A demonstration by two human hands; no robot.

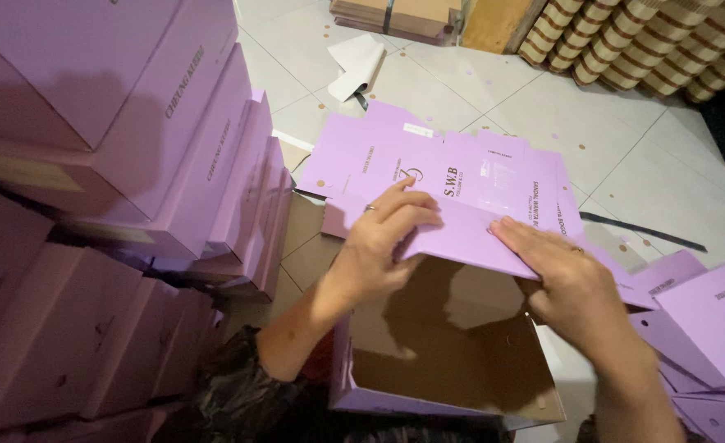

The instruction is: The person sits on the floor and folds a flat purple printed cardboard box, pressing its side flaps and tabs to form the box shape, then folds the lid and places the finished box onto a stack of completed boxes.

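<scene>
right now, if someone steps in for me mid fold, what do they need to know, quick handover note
Left hand: fingers curled over the far flap, gripping its edge.
Right hand: flat, pressing the same flap.
Box: half formed, brown inside open, near wall up.
Done: stacked finished boxes to the left.
Left: far flap not folded in; flat blanks at the right wait.

Your left hand (379,242) is curled, fingers bent over and thumb tucked beneath — a ring shows on one finger. Your right hand (563,279) lies flat, fingers straight and together, pressing palm-down — both forearms reach forward, wrists close together.
</scene>
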